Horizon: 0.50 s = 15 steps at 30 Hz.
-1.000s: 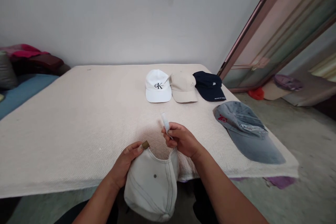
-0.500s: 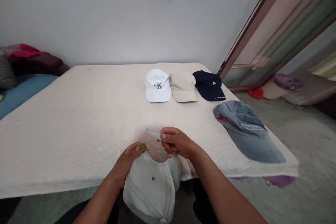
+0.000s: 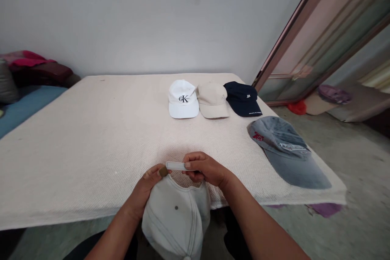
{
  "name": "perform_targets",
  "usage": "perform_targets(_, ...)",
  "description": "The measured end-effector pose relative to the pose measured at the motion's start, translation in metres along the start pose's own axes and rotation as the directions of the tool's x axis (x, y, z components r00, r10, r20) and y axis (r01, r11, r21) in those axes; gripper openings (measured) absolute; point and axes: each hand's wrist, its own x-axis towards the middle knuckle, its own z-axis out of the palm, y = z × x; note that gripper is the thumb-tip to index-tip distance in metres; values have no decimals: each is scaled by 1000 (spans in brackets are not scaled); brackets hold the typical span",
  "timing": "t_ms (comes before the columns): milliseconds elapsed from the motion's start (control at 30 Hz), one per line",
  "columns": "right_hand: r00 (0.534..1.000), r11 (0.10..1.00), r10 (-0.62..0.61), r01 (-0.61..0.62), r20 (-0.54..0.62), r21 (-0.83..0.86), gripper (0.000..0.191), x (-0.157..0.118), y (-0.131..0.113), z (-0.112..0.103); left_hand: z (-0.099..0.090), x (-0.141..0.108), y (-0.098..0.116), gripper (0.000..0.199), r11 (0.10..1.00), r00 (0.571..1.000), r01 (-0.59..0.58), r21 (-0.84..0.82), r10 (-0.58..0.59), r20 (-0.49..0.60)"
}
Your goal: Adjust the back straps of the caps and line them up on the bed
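A pale grey baseball cap (image 3: 172, 219) hangs at the front edge of the table, its back opening turned toward the far side. My left hand (image 3: 148, 185) pinches the cap's rim at the brass-coloured buckle (image 3: 163, 171). Between the thumb and fingers of my right hand (image 3: 204, 166) is the cap's pale back strap (image 3: 176, 165). The strap's free end points left and lies right by the buckle; whether it has entered the buckle I cannot tell. The cap's brim is out of sight below.
On the cloth-covered table (image 3: 91, 138) stand a white cap (image 3: 183, 99), a beige cap (image 3: 212, 100) and a navy cap (image 3: 243, 99) in a row. A faded grey-blue cap (image 3: 286, 150) lies near the right edge. A wall (image 3: 137, 28) rises behind.
My right hand has brought the strap's end down and left, up to the buckle. The buckle has tilted slightly in my left hand. The other caps have stayed put.
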Motion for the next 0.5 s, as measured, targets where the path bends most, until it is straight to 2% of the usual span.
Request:
perform_targets(233,1000,997,12,-10,25,-78,11,-2,0,-3,-2,1,0,14,1000,1000,20,9,-20,-13)
perform_targets(400,998,994,24,-17,61,-109,12,-4,0,-7,-1,1,2,18,997,1000,7,83,-7,1)
perform_targets(500,993,990,40,-24,111,-138,18,-5,0,-8,1,0,4,17,989,999,44,141,-44,-6)
